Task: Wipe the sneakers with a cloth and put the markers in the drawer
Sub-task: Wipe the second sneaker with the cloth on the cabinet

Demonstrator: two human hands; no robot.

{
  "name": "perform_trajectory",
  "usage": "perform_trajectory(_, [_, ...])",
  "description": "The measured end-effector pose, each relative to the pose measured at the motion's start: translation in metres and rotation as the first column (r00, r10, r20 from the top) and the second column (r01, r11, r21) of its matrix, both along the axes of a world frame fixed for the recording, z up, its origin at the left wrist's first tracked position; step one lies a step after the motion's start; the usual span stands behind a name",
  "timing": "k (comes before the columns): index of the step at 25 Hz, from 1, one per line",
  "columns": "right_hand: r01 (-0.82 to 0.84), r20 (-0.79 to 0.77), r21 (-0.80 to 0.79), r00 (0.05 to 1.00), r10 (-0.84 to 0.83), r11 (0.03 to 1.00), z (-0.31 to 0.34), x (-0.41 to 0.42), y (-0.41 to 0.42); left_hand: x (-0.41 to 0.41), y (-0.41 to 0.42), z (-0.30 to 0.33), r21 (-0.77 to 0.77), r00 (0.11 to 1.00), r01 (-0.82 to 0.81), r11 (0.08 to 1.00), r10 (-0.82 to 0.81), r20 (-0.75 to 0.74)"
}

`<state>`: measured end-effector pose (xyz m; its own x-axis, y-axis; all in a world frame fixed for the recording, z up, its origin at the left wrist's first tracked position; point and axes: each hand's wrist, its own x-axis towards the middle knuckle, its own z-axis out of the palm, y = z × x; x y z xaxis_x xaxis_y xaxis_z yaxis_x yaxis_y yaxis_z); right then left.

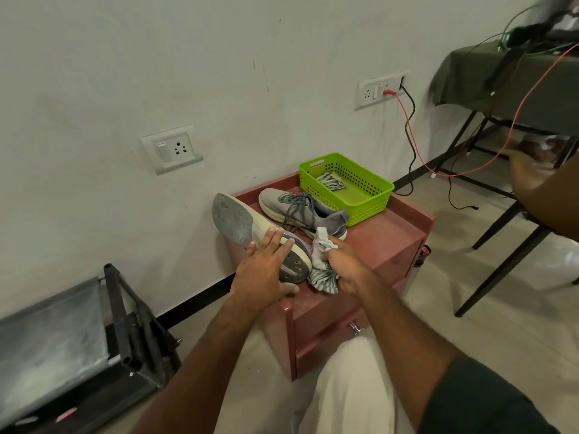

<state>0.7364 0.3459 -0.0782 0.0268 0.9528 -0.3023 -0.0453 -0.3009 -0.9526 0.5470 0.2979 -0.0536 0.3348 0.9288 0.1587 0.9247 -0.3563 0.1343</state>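
Two grey sneakers lie on a reddish drawer cabinet (394,233). The near sneaker (238,223) is tipped on its side with its sole facing left. My left hand (263,270) holds it at the heel, fingers over the sole. My right hand (344,267) grips a bunched grey-and-white striped cloth (322,258) against that sneaker's heel side. The second sneaker (300,211) sits upright behind, laces loose. No markers are visible.
A green plastic basket (369,195) with another striped cloth inside stands at the cabinet's back right. The drawers below have a metal handle (355,327) and are closed. A dark rack (119,308) stands to the left, chair legs and cables to the right.
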Motion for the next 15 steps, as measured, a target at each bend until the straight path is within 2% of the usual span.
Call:
perform_trajectory(5, [-0.295,0.083,0.045,0.953,0.29,0.955,0.009,0.009,-0.001,-0.013,0.007,-0.003,-0.016,0.992,0.068,0.998,-0.066,0.103])
perform_trajectory(8, [-0.452,0.254,0.068,0.87,0.423,0.889,0.005,0.009,-0.005,-0.027,0.011,-0.005,-0.076,0.989,0.075,0.994,-0.064,0.134])
perform_trajectory(10, [-0.48,0.392,0.102,0.824,0.409,0.871,0.006,0.001,-0.009,-0.033,0.008,-0.006,-0.12,0.984,0.077,0.99,-0.056,0.171])
perform_trajectory(12, [-0.448,0.502,0.165,0.805,0.316,0.879,0.016,-0.008,-0.013,-0.035,0.003,-0.006,-0.135,0.979,0.092,0.987,-0.065,0.192])
perform_trajectory(14, [-0.349,0.495,0.208,0.843,0.21,0.914,0.035,-0.016,-0.019,-0.038,-0.002,-0.004,-0.108,0.981,0.116,0.987,-0.097,0.168])
perform_trajectory(15, [-0.268,0.412,0.209,0.896,0.164,0.941,0.047,-0.018,-0.021,-0.041,-0.003,0.0,-0.069,0.981,0.122,0.99,-0.11,0.161])
